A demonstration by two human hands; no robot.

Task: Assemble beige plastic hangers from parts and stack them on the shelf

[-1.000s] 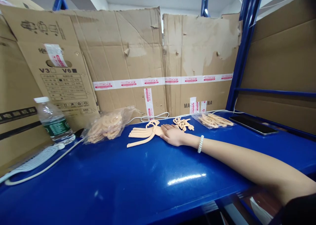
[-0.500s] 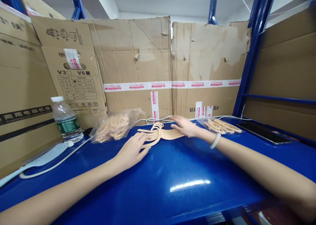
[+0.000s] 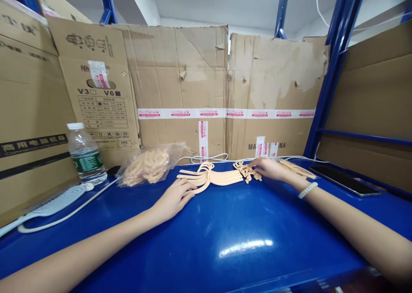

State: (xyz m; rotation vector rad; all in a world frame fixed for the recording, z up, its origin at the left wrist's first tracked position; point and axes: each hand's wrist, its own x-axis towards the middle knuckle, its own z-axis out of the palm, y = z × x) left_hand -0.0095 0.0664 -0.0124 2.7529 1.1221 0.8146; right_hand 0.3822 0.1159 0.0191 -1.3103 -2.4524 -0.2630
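A fanned row of beige hanger-shaped pieces lies at the back middle of the blue tabletop, curved hooks uppermost and arms spread to both sides. My left hand is closed around the left arm ends, thumb below and fingers above. Just right of the row sits a small heap of knobbly beige parts. Over its right side reaches my right hand, fingers bent and apart, fingertips at the parts. A pale beaded bracelet circles the right wrist.
Clear bags of beige pieces and long beige strips flank the work. A water bottle, a pale blue hairbrush and a white cable stand left. A black phone lies right. Cardboard sheets wall the back.
My right hand has moved right, off the right arms of the hanger-shaped pieces to the knobbly parts, which now show. My left hand stays on the left arm ends.
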